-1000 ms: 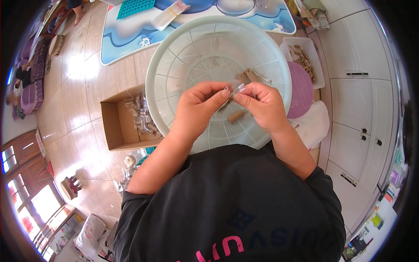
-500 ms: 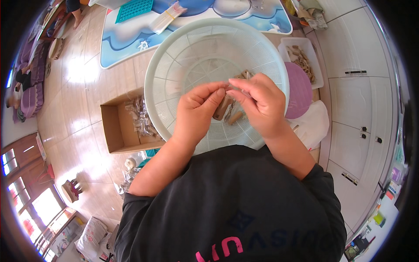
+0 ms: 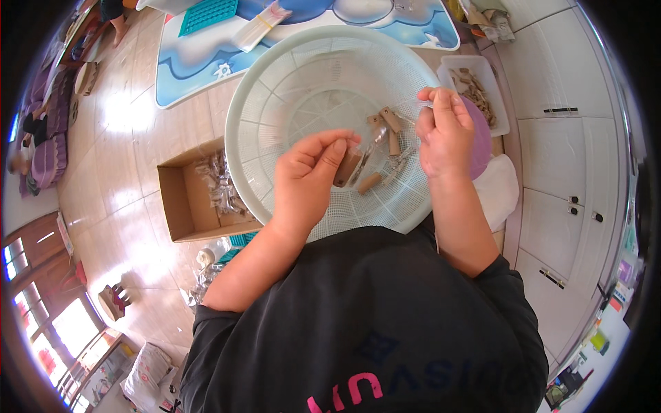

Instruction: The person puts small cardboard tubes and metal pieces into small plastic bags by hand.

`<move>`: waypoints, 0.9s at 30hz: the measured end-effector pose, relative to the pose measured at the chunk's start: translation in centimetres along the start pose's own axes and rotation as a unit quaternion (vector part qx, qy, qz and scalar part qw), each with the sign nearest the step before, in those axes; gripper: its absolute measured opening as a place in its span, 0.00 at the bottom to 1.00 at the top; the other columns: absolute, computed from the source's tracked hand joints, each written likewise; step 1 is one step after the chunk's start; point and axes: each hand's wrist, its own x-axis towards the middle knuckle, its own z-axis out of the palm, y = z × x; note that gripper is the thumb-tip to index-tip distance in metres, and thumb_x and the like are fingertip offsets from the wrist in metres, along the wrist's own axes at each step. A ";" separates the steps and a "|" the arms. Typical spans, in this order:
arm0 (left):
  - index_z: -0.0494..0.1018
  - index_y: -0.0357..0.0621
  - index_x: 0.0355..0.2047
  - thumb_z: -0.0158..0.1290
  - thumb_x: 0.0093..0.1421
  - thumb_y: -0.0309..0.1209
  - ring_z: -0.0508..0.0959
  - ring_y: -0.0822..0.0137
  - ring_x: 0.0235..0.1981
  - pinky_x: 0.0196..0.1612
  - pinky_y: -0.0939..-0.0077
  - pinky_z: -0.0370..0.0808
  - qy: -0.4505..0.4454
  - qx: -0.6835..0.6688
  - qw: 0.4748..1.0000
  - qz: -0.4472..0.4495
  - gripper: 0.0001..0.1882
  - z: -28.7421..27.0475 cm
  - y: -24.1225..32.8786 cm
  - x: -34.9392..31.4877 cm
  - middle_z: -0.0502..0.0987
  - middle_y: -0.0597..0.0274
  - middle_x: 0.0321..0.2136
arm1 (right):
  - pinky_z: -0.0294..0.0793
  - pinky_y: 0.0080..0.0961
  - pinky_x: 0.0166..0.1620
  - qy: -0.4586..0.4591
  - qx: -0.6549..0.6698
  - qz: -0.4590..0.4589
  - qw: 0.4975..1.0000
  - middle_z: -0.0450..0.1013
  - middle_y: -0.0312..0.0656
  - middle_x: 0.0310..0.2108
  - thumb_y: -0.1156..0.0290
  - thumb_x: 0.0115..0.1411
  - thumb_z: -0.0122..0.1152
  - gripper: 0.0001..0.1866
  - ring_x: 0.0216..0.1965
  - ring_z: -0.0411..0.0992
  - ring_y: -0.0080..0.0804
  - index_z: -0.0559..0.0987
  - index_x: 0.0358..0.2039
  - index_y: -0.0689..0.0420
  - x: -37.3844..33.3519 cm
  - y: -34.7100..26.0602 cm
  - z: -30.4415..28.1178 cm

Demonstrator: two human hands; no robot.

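Over the pale green mesh basket (image 3: 275, 65), my left hand (image 3: 303, 182) pinches the edge of a clear plastic bag (image 3: 356, 143) between thumb and forefinger. A brown wooden piece (image 3: 348, 167) shows right below those fingertips; I cannot tell whether it is inside the bag. My right hand (image 3: 446, 134) is raised at the basket's right rim, fingers curled, with a thin clear strip (image 3: 424, 103) at the fingertips. Lower in the basket lie several small wooden pieces (image 3: 391, 120) and clear-wrapped or shiny metal bits (image 3: 399, 162).
Left of the basket stands a cardboard box (image 3: 179, 199) with clear-bagged pieces. A white bin (image 3: 506, 103) of wooden pieces and a purple round lid (image 3: 480, 148) are at right. Beyond is a blue patterned table (image 3: 200, 72) with a stack of clear bags (image 3: 258, 27) and a teal tray (image 3: 206, 17).
My right hand has pulled away from the left, moving right and up to the basket's rim with the thin strip. The left hand has stayed nearly in place.
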 end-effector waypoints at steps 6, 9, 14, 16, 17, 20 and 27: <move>0.71 0.33 0.37 0.48 0.59 0.25 0.75 0.73 0.31 0.35 0.82 0.72 0.005 -0.025 1.000 0.009 0.09 -0.6 0.3 0.1 0.77 0.56 0.33 | 0.49 0.09 0.17 -0.124 -0.004 0.106 0.987 0.64 0.28 0.19 0.65 0.60 0.52 0.10 0.14 0.52 0.10 0.73 0.31 0.60 -2.5 0.5 -0.9; 0.71 0.32 0.37 0.48 0.59 0.25 0.76 0.73 0.30 0.34 0.82 0.73 0.000 -0.030 1.000 -0.002 0.09 -0.6 0.3 0.1 0.77 0.55 0.33 | 0.55 0.08 0.21 -0.210 -0.097 0.092 0.969 0.66 0.28 0.19 0.67 0.58 0.55 0.09 0.18 0.57 0.09 0.74 0.32 0.61 -3.4 0.7 -0.6; 0.71 0.32 0.37 0.48 0.58 0.24 0.75 0.75 0.30 0.34 0.82 0.73 0.000 -0.024 0.999 -0.022 0.08 -0.9 0.3 0.0 0.77 0.57 0.32 | 0.62 0.11 0.29 -0.215 -0.195 0.076 0.954 0.70 0.29 0.24 0.73 0.55 0.57 0.06 0.26 0.63 0.11 0.75 0.32 0.61 -3.6 0.7 0.1; 0.71 0.32 0.37 0.48 0.58 0.24 0.76 0.73 0.31 0.34 0.82 0.74 -0.001 -0.042 0.999 -0.018 0.08 -0.7 0.3 -0.1 0.77 0.56 0.32 | 0.61 0.10 0.28 -0.209 -0.176 0.081 0.959 0.69 0.29 0.25 0.73 0.55 0.56 0.05 0.25 0.62 0.11 0.74 0.32 0.61 -3.6 0.9 0.0; 0.70 0.32 0.37 0.48 0.58 0.24 0.77 0.71 0.31 0.33 0.81 0.75 -0.001 -0.061 0.998 -0.013 0.09 -0.6 0.3 -0.1 0.77 0.54 0.33 | 0.60 0.10 0.27 -0.202 -0.157 0.085 0.963 0.69 0.29 0.25 0.74 0.55 0.56 0.05 0.25 0.61 0.10 0.74 0.31 0.61 -3.6 1.1 -0.1; 0.70 0.33 0.38 0.48 0.58 0.25 0.77 0.71 0.32 0.33 0.80 0.76 -0.001 -0.017 0.999 -0.032 0.09 -0.6 0.2 -0.1 0.77 0.54 0.33 | 0.58 0.09 0.26 -0.195 -0.139 0.073 0.968 0.66 0.27 0.23 0.74 0.56 0.55 0.03 0.23 0.59 0.09 0.72 0.29 0.60 -3.8 1.8 -0.4; 0.72 0.36 0.31 0.46 0.58 0.21 0.76 0.73 0.28 0.31 0.80 0.75 0.013 -0.080 0.995 -0.055 0.05 -1.1 -0.1 0.1 0.76 0.58 0.29 | 0.55 0.08 0.25 -0.173 -0.056 0.092 0.979 0.64 0.25 0.22 0.73 0.57 0.54 0.03 0.22 0.57 0.09 0.72 0.29 0.59 -4.6 2.5 -0.2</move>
